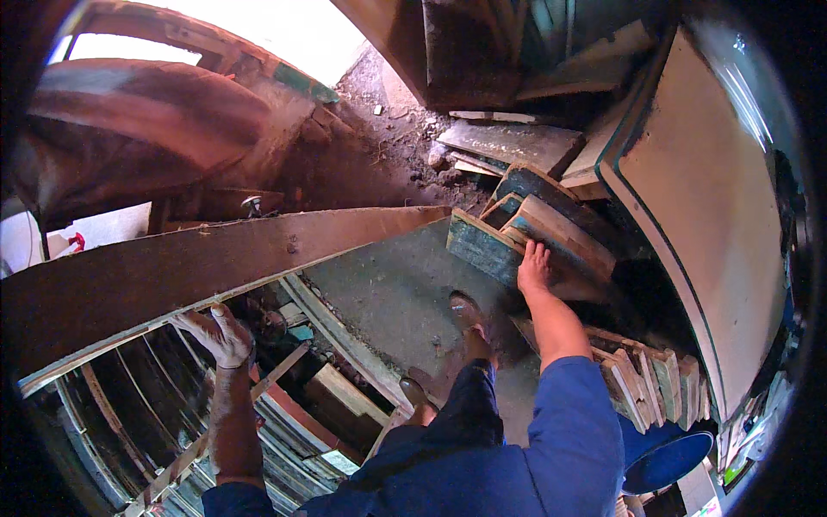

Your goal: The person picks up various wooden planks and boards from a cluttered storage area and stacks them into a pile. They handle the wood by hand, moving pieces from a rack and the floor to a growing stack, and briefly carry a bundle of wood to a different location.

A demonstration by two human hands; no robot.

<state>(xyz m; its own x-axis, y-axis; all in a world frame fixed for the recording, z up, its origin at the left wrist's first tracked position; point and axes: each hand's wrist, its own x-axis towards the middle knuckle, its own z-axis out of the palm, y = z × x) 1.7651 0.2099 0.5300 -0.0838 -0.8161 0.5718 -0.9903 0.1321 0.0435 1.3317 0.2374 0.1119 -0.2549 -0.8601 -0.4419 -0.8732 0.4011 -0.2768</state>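
Note:
A long brown wooden plank (250, 250) stretches from the left edge of the view to the middle, its far end close to a group of boards. My left hand (222, 338) grips the plank's lower edge, with the thumb against it and the fingers partly hidden beneath. At the right, several short, thick boards stand on edge, leaning together. My right hand (535, 269) is closed over the upper edge of a dark, weathered board (485, 246) at the front of that group. Its thumb side is hard to make out.
Slatted wooden racks (129, 414) lie at lower left. A large pale panel (702, 215) leans at the right, above a row of upright wood pieces (659, 379) and a blue bucket (668, 461). My shoes stand on the grey floor (388, 293). Rubble lies ahead.

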